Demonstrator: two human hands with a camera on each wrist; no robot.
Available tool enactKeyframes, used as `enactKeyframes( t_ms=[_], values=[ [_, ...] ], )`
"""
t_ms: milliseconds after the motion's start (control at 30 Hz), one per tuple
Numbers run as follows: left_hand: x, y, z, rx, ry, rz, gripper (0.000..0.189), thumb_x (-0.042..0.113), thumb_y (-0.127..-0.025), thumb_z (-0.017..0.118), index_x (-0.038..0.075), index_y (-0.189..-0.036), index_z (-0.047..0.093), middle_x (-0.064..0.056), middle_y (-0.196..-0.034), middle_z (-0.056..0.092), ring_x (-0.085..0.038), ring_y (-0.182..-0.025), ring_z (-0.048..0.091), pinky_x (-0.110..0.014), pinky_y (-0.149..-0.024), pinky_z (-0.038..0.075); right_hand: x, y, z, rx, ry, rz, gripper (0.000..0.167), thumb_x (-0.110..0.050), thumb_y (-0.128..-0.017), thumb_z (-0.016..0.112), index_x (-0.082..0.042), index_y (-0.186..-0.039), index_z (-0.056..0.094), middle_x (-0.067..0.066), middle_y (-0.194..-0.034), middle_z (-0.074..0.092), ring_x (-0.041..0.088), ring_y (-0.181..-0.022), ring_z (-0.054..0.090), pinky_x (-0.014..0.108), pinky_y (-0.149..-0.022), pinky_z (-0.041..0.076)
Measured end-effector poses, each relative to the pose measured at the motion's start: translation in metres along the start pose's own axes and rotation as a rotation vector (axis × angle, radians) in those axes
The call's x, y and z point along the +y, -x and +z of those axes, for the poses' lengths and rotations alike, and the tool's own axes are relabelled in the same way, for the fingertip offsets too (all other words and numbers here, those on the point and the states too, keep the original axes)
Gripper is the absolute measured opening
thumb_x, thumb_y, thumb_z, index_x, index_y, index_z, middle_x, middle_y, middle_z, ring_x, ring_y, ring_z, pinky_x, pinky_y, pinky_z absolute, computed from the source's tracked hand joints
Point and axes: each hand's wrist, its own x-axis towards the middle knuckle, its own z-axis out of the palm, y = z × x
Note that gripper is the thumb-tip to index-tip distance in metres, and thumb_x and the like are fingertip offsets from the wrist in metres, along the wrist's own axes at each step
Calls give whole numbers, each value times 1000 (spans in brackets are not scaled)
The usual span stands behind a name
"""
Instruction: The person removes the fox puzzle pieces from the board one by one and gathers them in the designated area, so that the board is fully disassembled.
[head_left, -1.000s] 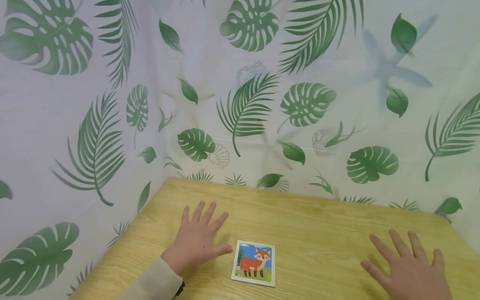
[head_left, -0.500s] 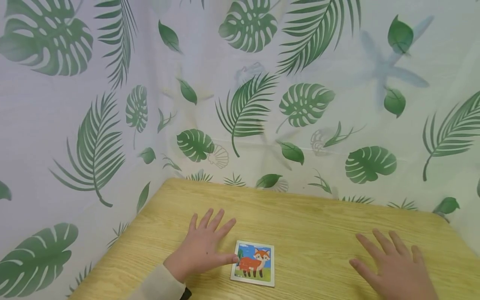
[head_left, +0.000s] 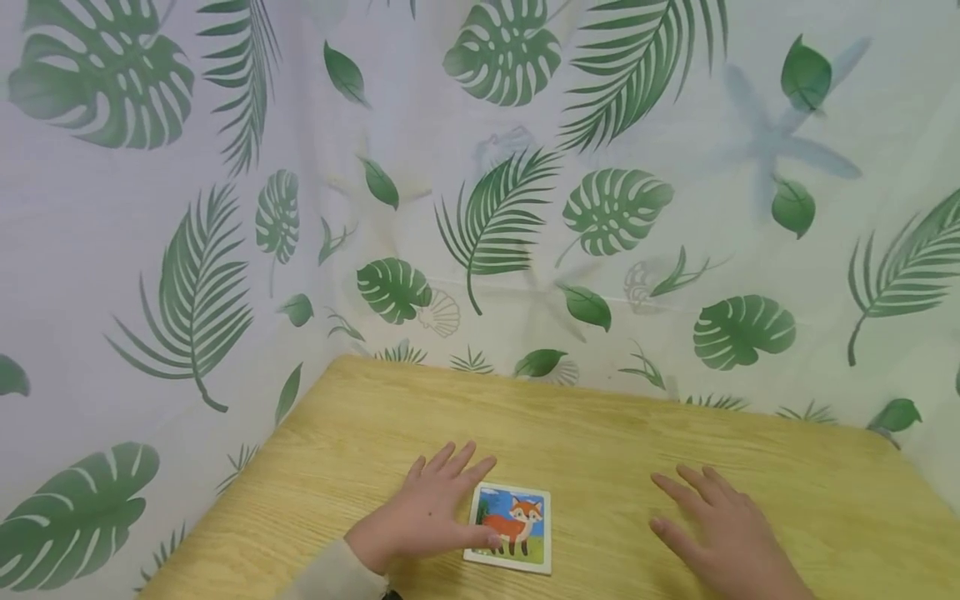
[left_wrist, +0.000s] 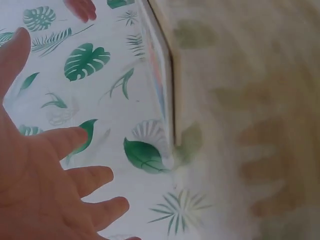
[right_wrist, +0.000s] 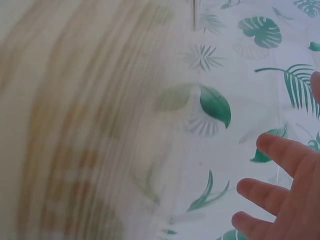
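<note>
"Head view?"
"Fox card (head_left: 527,512) at six o'clock; my left hand (head_left: 422,517) is spread, thumb (head_left: 476,537) overlapping its nine o'clock edge. Tabletop (head_left: 600,475) stretches towards my spread right hand (head_left: 729,533), four o'clock."
"Wrists?"
"Left: card edge, twelve; hand spread, eight. Right: hand spread, four."

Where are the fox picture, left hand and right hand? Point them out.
Fox picture (head_left: 516,527): head view, on the printed fox, near the picture's middle.
Left hand (head_left: 426,518): head view, on the back of the hand.
Right hand (head_left: 729,535): head view, on the back of the hand.
</note>
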Motion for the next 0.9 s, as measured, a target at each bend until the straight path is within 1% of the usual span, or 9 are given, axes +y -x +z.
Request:
enactKeyframes(
  t_ms=[100,267,367,433,533,633,700,767,900],
  values=[
    [0,-4,5,-45,104,11,93,69,-88,63,24,-162,29,-11,-168,18,-40,-152,12,-71,-114,14,-10,-4,5,1,-85,-16,49,-41,-99,64,-14,-140,62,23,-140,56,56,-129,45,73,-92,40],
    [-5,-8,12,-105,267,41,91,59,-90,68,20,-162,29,-15,-167,18,-41,-151,13,-69,-113,20,-31,-14,10,-50,-250,0,45,-40,-102,59,-15,-140,62,18,-143,56,50,-134,43,72,-98,37],
    [-7,-10,15,-113,365,38,90,53,-89,72,18,-161,31,-16,-167,16,-41,-152,11,-69,-113,20,-42,-20,13,-66,-300,-18,44,-38,-102,59,-14,-139,63,16,-142,56,48,-134,44,72,-100,36],
    [-6,-11,18,-103,397,28,89,49,-88,75,16,-160,33,-17,-166,17,-41,-152,10,-69,-113,19,-47,-24,15,-83,-330,-25,43,-37,-102,59,-13,-138,63,15,-142,56,47,-133,46,71,-100,36],
    [-4,-12,24,-85,403,14,89,46,-86,77,13,-158,37,-19,-166,17,-43,-152,8,-69,-114,15,-55,-28,18,-132,-372,-4,46,-42,-102,59,-15,-139,63,13,-143,55,44,-133,46,70,-102,35],
    [-2,-12,30,-76,391,-5,91,47,-81,80,14,-157,40,-19,-166,18,-43,-152,7,-70,-114,12,-61,-34,23,-169,-398,22,48,-49,-100,59,-19,-137,64,9,-143,56,40,-134,46,68,-104,35],
    [-2,-13,33,-75,388,-15,92,47,-79,82,15,-156,42,-18,-166,18,-43,-152,7,-69,-115,11,-64,-38,28,-166,-414,14,48,-49,-98,62,-19,-136,65,7,-141,57,38,-133,48,66,-106,36],
    [-3,-14,36,-72,365,-19,93,46,-78,84,16,-156,43,-18,-166,19,-43,-152,8,-69,-115,11,-67,-42,33,-159,-425,-11,48,-48,-97,65,-18,-134,65,5,-138,59,36,-131,50,63,-105,38],
    [-5,-15,41,-79,285,-9,94,48,-77,85,20,-156,43,-17,-166,18,-43,-151,10,-69,-115,11,-73,-51,46,-171,-450,-44,47,-45,-95,68,-16,-132,65,3,-134,61,33,-128,53,61,-105,39]
  ],
)
